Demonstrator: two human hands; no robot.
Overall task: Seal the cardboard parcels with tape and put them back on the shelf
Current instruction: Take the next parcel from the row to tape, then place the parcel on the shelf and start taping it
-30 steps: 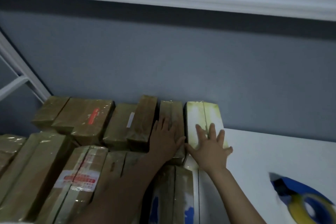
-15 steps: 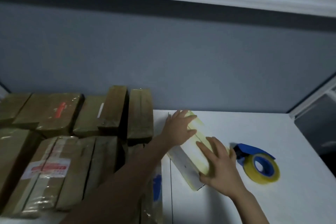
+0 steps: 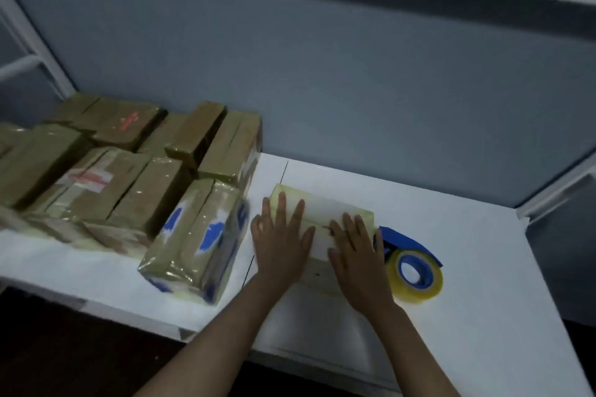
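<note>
As one tape roll lies near, left hand and right hand press one parcel, fingers straight.

Under my fingers lies one pale parcel. Just right of them, one tape roll. Left of them, a pile of brown parcels: ten or so, blur hides the exact number.

Pale parcel flat on shelf

pale parcel: no longer standing in the back row, now we've got it lying flat by the tape dispenser | left hand + right hand: came forward with it, now flat on top
</note>
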